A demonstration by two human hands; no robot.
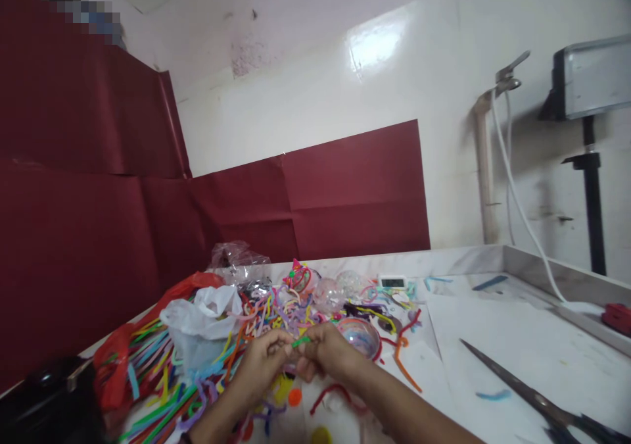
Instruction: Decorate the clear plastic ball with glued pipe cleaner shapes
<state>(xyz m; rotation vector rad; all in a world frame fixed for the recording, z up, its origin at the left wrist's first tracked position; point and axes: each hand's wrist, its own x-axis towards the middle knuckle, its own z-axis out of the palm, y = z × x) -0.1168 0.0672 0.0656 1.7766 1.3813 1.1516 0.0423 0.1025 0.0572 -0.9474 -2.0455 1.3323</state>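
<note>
Two hands meet centrally: the right hand point(328, 348) clamps finger and thumb on a short green strip point(301, 342), presumably steadying it, while the left hand point(269, 352) touches its other end, grip unclear. Around them lie fuzzy, bent pipe cleaners point(165, 365) and a crinkled white bag point(200, 329); steel scissors point(541, 401) rest apart.

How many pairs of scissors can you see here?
1: the scissors lie on the white table, right of the right hand. More could be hidden under the colourful pile.
</note>
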